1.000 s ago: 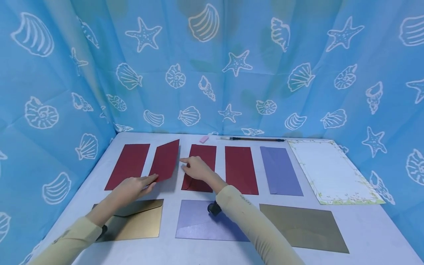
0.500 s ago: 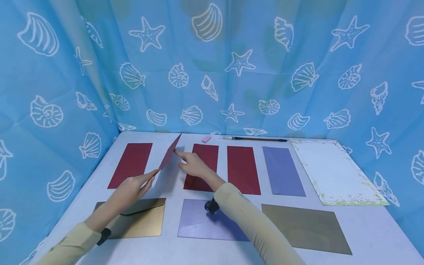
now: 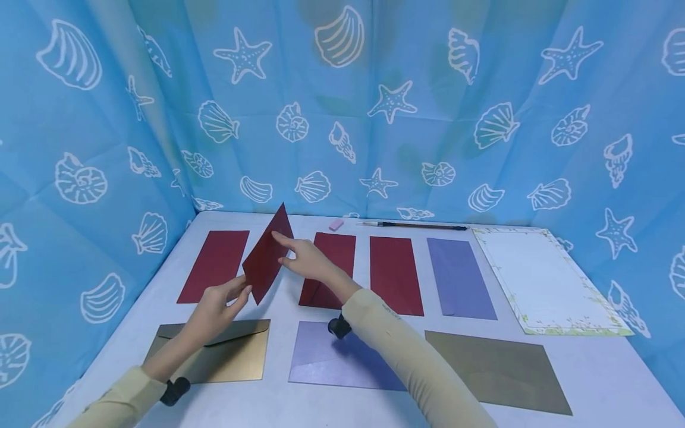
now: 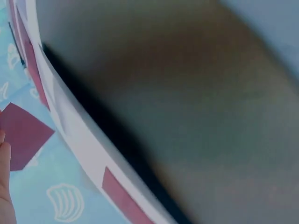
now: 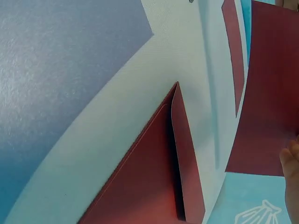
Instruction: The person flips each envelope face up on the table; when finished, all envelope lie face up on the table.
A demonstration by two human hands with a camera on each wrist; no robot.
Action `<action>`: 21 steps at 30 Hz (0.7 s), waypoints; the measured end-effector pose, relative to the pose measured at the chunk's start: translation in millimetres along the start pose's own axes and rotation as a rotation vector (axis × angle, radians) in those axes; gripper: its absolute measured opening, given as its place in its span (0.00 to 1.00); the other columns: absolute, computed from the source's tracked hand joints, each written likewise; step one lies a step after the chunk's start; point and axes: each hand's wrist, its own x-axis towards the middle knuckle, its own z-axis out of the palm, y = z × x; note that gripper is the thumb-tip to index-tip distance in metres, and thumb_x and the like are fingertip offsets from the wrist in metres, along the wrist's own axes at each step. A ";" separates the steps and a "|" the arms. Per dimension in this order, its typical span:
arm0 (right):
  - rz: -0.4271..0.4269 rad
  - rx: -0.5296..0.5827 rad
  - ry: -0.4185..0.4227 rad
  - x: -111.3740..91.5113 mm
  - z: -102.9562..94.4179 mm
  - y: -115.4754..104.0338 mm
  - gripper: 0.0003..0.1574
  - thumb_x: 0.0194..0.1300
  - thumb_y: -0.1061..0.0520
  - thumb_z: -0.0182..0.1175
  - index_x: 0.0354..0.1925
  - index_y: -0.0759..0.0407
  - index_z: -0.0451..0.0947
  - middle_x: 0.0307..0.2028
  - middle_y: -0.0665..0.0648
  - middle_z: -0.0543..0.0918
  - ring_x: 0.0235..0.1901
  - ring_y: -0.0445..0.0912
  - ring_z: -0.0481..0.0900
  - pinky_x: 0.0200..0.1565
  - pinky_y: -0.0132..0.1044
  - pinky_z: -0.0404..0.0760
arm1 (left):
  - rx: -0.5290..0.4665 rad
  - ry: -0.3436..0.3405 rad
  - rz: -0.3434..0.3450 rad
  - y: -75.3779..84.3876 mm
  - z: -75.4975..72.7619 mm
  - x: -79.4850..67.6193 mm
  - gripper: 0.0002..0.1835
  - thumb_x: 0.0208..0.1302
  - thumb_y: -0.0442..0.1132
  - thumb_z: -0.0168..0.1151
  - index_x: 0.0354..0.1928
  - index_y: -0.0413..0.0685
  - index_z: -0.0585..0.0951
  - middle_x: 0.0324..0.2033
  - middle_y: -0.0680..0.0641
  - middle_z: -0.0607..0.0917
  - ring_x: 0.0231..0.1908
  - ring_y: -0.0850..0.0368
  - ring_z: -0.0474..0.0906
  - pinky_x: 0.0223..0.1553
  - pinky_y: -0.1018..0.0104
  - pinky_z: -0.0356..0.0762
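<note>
In the head view, my left hand pinches the lower left side of a dark red envelope, which stands tilted above the table. My right hand is at its right side, with the index finger extended against its face. At the right edge of the right wrist view, the same red envelope shows beside the fingertips. Another red envelope lies to the left. Under the right forearm lies a red envelope whose flap, in the right wrist view, lifts slightly. Most of the left hand is outside its wrist view.
Farther right lie a red envelope, a purple envelope and a bordered letter sheet. In front are a gold envelope, a lilac envelope and a brownish envelope. A brush and pink eraser lie behind.
The red envelope has been raised higher and turned, from nearly flat through edge-on to showing its other face. My right hand has moved left, from beside it to touching it.
</note>
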 end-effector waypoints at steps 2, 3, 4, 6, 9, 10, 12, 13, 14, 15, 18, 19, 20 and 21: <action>0.002 0.010 -0.011 -0.4 1.1 -0.4 0.39 0.69 0.61 0.57 0.74 0.56 0.54 0.71 0.54 0.60 0.47 0.45 0.79 0.44 0.28 0.79 | -0.042 0.023 -0.023 2.0 1.3 -2.5 0.19 0.62 0.29 0.64 0.56 0.34 0.77 0.49 0.37 0.83 0.46 0.43 0.83 0.39 0.54 0.81; 0.007 0.012 -0.018 -0.8 1.7 -0.5 0.40 0.69 0.61 0.57 0.74 0.56 0.55 0.71 0.54 0.60 0.38 0.44 0.79 0.37 0.27 0.79 | -0.054 0.032 -0.032 2.7 1.9 -3.9 0.19 0.62 0.29 0.64 0.56 0.34 0.77 0.49 0.36 0.83 0.46 0.43 0.83 0.39 0.54 0.81; 0.010 0.014 -0.024 -1.2 2.3 -0.5 0.40 0.69 0.61 0.57 0.73 0.56 0.55 0.71 0.54 0.60 0.29 0.44 0.77 0.31 0.27 0.77 | -0.064 0.038 -0.041 3.5 2.2 -5.0 0.19 0.63 0.29 0.63 0.55 0.33 0.77 0.49 0.36 0.83 0.45 0.42 0.83 0.39 0.54 0.82; 0.019 0.019 -0.035 -2.1 3.9 -0.5 0.40 0.68 0.61 0.58 0.73 0.56 0.55 0.71 0.54 0.60 0.20 0.44 0.70 0.24 0.27 0.72 | -0.078 0.042 -0.069 4.1 3.1 -7.4 0.18 0.63 0.29 0.63 0.55 0.33 0.77 0.49 0.36 0.83 0.46 0.42 0.83 0.40 0.54 0.81; 0.029 0.016 -0.048 -3.4 7.0 -0.5 0.40 0.68 0.61 0.58 0.73 0.56 0.56 0.71 0.54 0.61 0.16 0.42 0.65 0.22 0.27 0.70 | -0.078 0.039 -0.118 3.9 4.5 -10.3 0.18 0.63 0.31 0.64 0.55 0.35 0.78 0.50 0.37 0.83 0.46 0.42 0.83 0.41 0.54 0.81; 0.033 0.013 -0.055 -3.9 8.3 -0.4 0.40 0.68 0.61 0.59 0.73 0.56 0.56 0.71 0.54 0.61 0.15 0.42 0.64 0.22 0.27 0.69 | -0.075 0.040 -0.136 3.5 5.0 -11.1 0.18 0.63 0.32 0.64 0.55 0.37 0.78 0.50 0.37 0.83 0.46 0.43 0.83 0.41 0.54 0.81; 0.043 0.005 -0.077 -4.6 11.5 0.1 0.39 0.68 0.61 0.59 0.73 0.56 0.56 0.71 0.54 0.61 0.15 0.41 0.63 0.22 0.26 0.70 | -0.067 0.047 -0.161 2.9 6.0 -12.8 0.18 0.62 0.32 0.65 0.55 0.38 0.78 0.50 0.38 0.83 0.46 0.43 0.83 0.41 0.53 0.81; 0.051 0.000 -0.092 -5.0 13.1 0.4 0.39 0.68 0.61 0.59 0.73 0.55 0.57 0.71 0.54 0.61 0.15 0.40 0.62 0.22 0.26 0.70 | -0.061 0.053 -0.168 2.5 6.6 -13.4 0.18 0.62 0.32 0.66 0.54 0.39 0.79 0.49 0.39 0.83 0.46 0.43 0.83 0.42 0.53 0.81; 0.061 -0.009 -0.107 -5.4 14.7 1.1 0.39 0.68 0.60 0.59 0.73 0.55 0.57 0.71 0.54 0.61 0.14 0.40 0.61 0.22 0.26 0.70 | -0.056 0.059 -0.172 2.1 7.1 -13.9 0.18 0.61 0.32 0.66 0.54 0.39 0.79 0.49 0.39 0.83 0.46 0.43 0.83 0.42 0.53 0.81; 0.068 -0.021 -0.123 -5.7 16.2 1.8 0.39 0.68 0.60 0.59 0.73 0.55 0.57 0.71 0.54 0.61 0.13 0.40 0.60 0.22 0.26 0.70 | -0.052 0.066 -0.176 1.8 7.6 -14.3 0.19 0.61 0.31 0.67 0.54 0.39 0.79 0.49 0.39 0.84 0.45 0.43 0.83 0.42 0.53 0.81; 0.083 -0.063 -0.158 -6.1 20.2 4.6 0.38 0.68 0.59 0.59 0.72 0.55 0.57 0.70 0.54 0.62 0.15 0.40 0.62 0.23 0.25 0.71 | -0.049 0.090 -0.185 0.7 8.5 -14.5 0.19 0.58 0.29 0.68 0.53 0.37 0.78 0.48 0.38 0.84 0.45 0.43 0.83 0.42 0.53 0.80; 0.087 -0.078 -0.165 -6.4 21.0 5.3 0.38 0.68 0.59 0.59 0.72 0.55 0.58 0.70 0.55 0.63 0.18 0.41 0.65 0.24 0.25 0.71 | -0.051 0.099 -0.193 0.3 8.4 -14.5 0.20 0.58 0.29 0.68 0.53 0.37 0.78 0.48 0.38 0.84 0.45 0.43 0.84 0.42 0.53 0.80; 0.089 -0.090 -0.170 -6.4 21.9 6.3 0.38 0.68 0.58 0.59 0.72 0.55 0.58 0.70 0.55 0.63 0.22 0.41 0.69 0.25 0.25 0.72 | -0.053 0.109 -0.205 -0.2 8.1 -14.5 0.21 0.57 0.29 0.68 0.54 0.36 0.77 0.48 0.37 0.84 0.45 0.43 0.83 0.42 0.53 0.80; 0.092 -0.106 -0.176 -6.5 22.7 7.4 0.38 0.68 0.58 0.59 0.72 0.55 0.58 0.69 0.55 0.64 0.26 0.41 0.72 0.25 0.24 0.72 | -0.056 0.119 -0.222 -0.6 7.6 -14.5 0.23 0.57 0.29 0.69 0.56 0.36 0.77 0.48 0.36 0.83 0.45 0.42 0.83 0.42 0.54 0.80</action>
